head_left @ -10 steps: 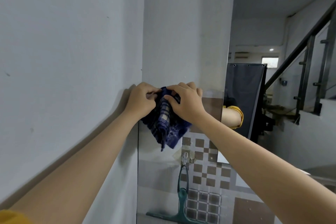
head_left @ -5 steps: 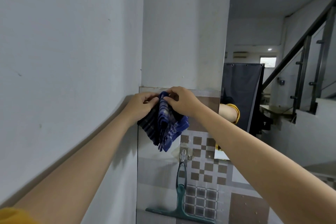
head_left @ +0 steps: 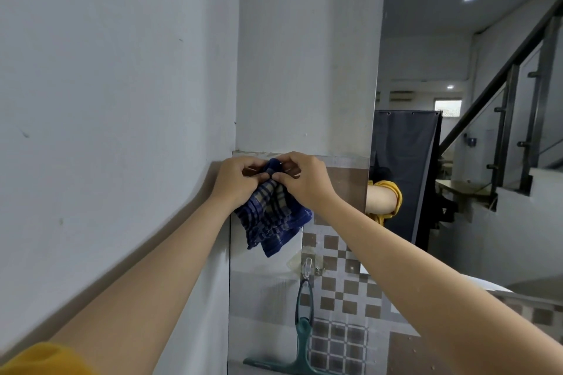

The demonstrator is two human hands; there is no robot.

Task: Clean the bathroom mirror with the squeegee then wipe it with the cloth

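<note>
Both hands hold a blue plaid cloth up against the top edge of the glossy tiled wall panel. My left hand and my right hand pinch its bunched top between fingertips, and the rest hangs down in folds. Below them, a green squeegee hangs by its handle loop from a clear hook on the tiles. The mirror stands to the right, and an arm with a yellow sleeve shows in it.
A plain grey wall runs close along the left. A grey column rises above the tiles. The mirror reflects a dark curtain, a stair railing and ceiling lights. Checkered tiles fill the lower middle.
Both hands have stayed at the top of the tiles. Their fingertips have drawn together on the cloth's top, and the cloth hangs lower and looser than before.
</note>
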